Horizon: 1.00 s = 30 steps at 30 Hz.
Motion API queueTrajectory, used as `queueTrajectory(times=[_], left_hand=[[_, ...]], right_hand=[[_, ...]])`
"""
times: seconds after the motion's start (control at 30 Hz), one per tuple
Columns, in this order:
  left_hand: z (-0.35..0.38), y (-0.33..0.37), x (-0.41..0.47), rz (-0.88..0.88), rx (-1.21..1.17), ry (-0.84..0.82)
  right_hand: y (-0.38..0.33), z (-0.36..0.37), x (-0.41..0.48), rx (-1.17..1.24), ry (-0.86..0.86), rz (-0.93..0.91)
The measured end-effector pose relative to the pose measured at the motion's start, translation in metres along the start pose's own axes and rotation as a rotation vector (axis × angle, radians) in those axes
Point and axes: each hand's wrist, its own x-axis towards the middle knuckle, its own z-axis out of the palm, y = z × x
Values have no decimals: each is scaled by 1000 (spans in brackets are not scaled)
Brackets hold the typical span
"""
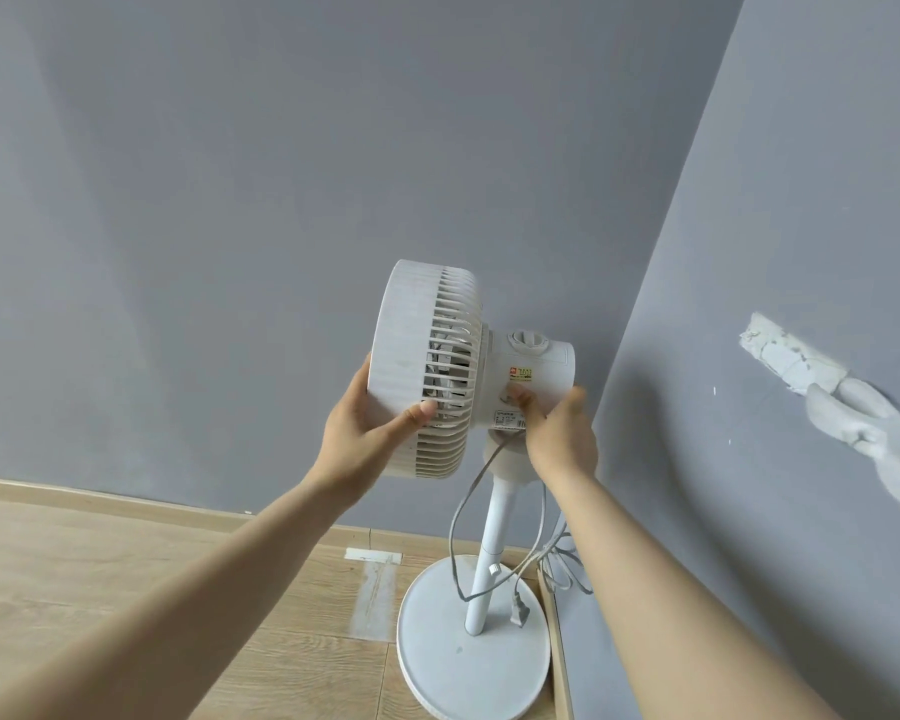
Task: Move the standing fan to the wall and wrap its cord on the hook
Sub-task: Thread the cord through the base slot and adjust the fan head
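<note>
A white standing fan (pixel 427 366) stands in the corner of two grey walls, its round base (pixel 463 662) on the wooden floor. My left hand (pixel 365 428) grips the rim of the fan's grille, thumb across the slats. My right hand (pixel 557 433) holds the motor housing (pixel 536 376) behind the grille, thumb on its label. The grey cord (pixel 546 558) hangs loose from the housing and loops down beside the pole, with its plug (pixel 518 610) lying over the base. A white hook (pixel 863 423) is fixed on the right wall, to the right of the fan.
The far wall (pixel 333 174) rises just behind the fan and the right wall (pixel 780 252) runs close beside it. A wooden skirting board (pixel 126 504) lines the floor. A strip of pale tape (pixel 372 589) marks the floor left of the base.
</note>
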Motion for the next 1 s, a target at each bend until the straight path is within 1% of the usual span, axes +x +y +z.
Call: queueTrajectory(times=[0.1,0.27,0.47,0.87,1.0], left_hand=[[3,8,1,44,22,-18],[15,18,3,100,69,-52],[30,28,8,150,125,-80],[31,40,11,176,249,-79],[27,48,14,202,332,-89]], right_hand=[[4,2,0,99,9,32],[15,-7,4,185,1,46],[29,-19,11,113,-20,53],[34,-14,15,127,-47,68],[34,-9,12,160,-38,79]])
